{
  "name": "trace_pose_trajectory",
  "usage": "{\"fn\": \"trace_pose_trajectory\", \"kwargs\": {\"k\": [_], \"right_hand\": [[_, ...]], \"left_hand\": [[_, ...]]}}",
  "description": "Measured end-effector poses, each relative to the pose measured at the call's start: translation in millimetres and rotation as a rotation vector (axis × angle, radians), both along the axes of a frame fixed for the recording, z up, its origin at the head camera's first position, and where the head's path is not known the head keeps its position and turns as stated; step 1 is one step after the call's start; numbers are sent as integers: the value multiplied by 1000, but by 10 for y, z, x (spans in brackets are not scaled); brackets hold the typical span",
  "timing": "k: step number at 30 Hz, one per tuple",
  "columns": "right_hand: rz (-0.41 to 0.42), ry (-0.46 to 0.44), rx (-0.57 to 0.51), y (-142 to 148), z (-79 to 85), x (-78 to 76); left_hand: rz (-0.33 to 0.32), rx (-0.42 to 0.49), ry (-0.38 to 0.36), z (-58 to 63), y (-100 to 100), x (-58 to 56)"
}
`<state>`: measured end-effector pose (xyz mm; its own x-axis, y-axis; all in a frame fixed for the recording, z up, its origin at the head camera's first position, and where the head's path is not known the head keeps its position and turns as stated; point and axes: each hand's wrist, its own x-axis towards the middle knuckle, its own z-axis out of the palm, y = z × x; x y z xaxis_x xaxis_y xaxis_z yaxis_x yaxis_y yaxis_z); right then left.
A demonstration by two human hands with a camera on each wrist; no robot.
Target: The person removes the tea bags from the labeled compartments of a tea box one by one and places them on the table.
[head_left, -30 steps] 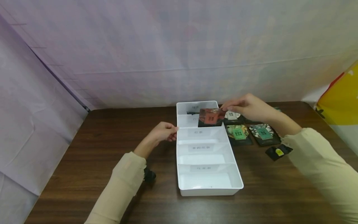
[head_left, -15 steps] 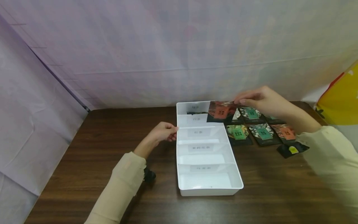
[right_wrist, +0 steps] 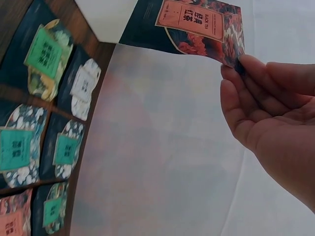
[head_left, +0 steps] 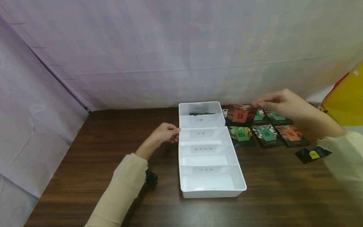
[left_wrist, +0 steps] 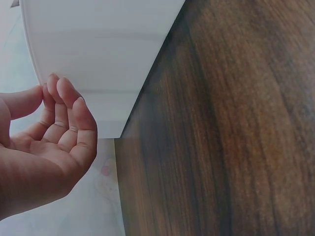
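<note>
My left hand [head_left: 165, 133] pinches the left rim of a long white divided tray [head_left: 212, 194]; in the left wrist view, thumb and fingertips meet at the edge of its white wall [left_wrist: 103, 59]. Between thumb and fingers, my right hand [head_left: 279, 100] pinches one corner of a tea sachet [head_left: 240, 116]. It is dark with a red label reading "BLACK TEA", clear in the right wrist view [right_wrist: 194, 27]. The sachet hangs right of the tray's far end, above other sachets. Paper labels mark the tray's compartments, and something dark and flat [head_left: 202, 113] lies in the farthest one.
Several tea sachets lie in two rows on the dark wooden table [head_left: 127, 195] right of the tray, among them a green-labelled one [head_left: 242, 136] and an orange-labelled one [head_left: 292, 135]. A pale curtain [head_left: 170, 56] stands behind the table.
My right hand has moved right with the red-labelled sachet, from over the tray's far compartments to above the sachets beside it. My left hand has stayed on the rim.
</note>
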<state>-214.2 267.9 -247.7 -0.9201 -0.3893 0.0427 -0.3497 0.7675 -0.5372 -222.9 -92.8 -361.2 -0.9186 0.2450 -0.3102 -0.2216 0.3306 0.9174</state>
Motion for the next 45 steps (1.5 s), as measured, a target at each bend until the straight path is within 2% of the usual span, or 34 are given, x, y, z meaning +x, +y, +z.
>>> {"fn": "trace_pose_trajectory", "kwargs": {"k": [8,13,27,33,41,45], "right_hand": [[-26,-42,54,179,-74,48],[-1,-104,17,243,-145,100],[53,-170,16,407,-574,176],[121,-158,41,456,-718,156],[197,-279,-11,477,-897,135],[210,-252,16,442,-967,155]], "left_hand": [[-4,-13,3,0,-9,-6],[-6,-19,6,1,-15,-4],[-3,-14,0,17,-3,15],[-2,-14,7,4,-16,6],[1,-19,1,-1,-12,12],[-2,-20,6,-6,-21,8]]}}
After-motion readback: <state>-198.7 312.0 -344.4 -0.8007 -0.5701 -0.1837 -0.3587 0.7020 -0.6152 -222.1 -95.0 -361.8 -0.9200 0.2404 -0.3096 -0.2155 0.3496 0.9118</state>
